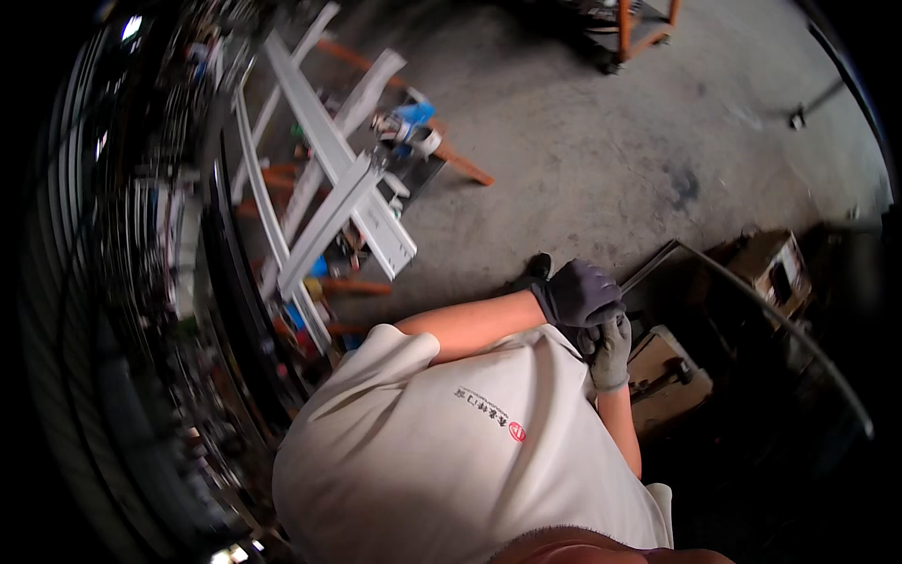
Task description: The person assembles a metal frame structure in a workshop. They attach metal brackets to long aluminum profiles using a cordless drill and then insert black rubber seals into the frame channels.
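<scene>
Both hands wear grey work gloves and meet in front of my body, right of the picture's middle. My left hand (581, 293) is curled closed, its back turned up, just beyond the right one. My right hand (610, 353) has its fingers bent together against the left hand's underside. Whatever they grip, if anything, is hidden between the gloves. A thin metal strip (770, 318) with a sharp bend starts close beside the left hand and runs off to the right; whether it touches the glove I cannot tell.
Cardboard boxes (772, 268) stand at the right, and a dark tool lies on a flat brown carton (669, 381). Long white profiles (324, 127) rest across an orange-legged stand (460, 162) at the left. Racks of material (160, 226) line the far left. An orange wheeled cart (625, 38) is beyond.
</scene>
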